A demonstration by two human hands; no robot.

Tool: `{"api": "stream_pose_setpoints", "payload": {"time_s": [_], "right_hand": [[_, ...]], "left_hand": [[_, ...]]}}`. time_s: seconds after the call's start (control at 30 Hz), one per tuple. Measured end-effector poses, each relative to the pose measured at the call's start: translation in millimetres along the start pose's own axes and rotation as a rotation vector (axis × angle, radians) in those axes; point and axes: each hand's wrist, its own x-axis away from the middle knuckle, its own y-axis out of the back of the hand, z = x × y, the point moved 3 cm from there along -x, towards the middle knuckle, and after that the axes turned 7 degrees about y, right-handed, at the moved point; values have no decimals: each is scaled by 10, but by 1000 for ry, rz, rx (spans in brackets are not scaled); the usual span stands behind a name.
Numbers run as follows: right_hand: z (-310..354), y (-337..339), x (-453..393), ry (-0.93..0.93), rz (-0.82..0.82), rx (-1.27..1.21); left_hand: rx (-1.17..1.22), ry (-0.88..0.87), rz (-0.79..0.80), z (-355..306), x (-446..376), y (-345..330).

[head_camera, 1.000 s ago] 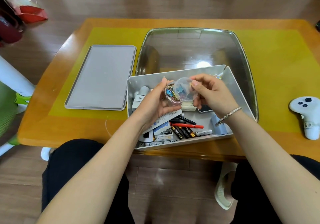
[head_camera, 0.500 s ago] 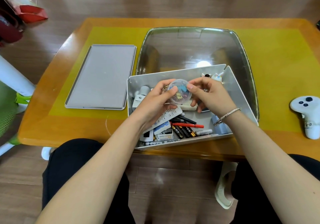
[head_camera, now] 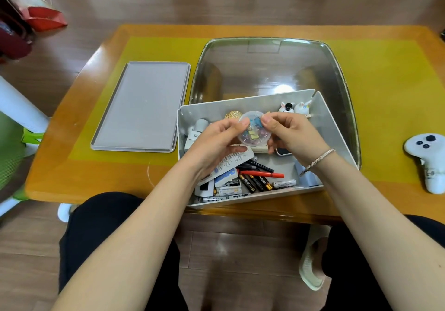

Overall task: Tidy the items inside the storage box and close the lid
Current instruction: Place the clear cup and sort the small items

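Note:
A grey storage box [head_camera: 334,127] sits at the table's near edge, partly on a metal tray. Both hands hold a small round clear container of coloured clips [head_camera: 254,130] over the box's middle. My left hand [head_camera: 214,144] grips it from the left and my right hand [head_camera: 289,132] pinches its lid edge from the right. Inside the box lie a white remote [head_camera: 238,160], a red pen [head_camera: 262,174], batteries [head_camera: 256,183], small white boxes and two little figurines [head_camera: 295,107]. The grey lid [head_camera: 142,106] lies flat on the table to the left.
A large shiny metal tray [head_camera: 269,70] lies behind and under the box. A white game controller [head_camera: 431,159] rests at the table's right. A yellow mat [head_camera: 385,82] covers the wooden table. A red bag [head_camera: 43,18] stands on the floor at far left.
The clear container's lid, held apart by my right hand a second ago, now sits closed on it. Both hands have lowered slightly toward the box.

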Motion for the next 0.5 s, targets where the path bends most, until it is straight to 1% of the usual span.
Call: {"api": "stream_pose_setpoints", "payload": {"time_s": [0.3, 0.5], "right_hand": [[-8, -23, 27, 29, -2, 4], [-19, -14, 10, 15, 33, 13]], "left_hand": [[-12, -12, -38, 4, 13, 30], [-8, -30, -56, 8, 6, 48]]}}
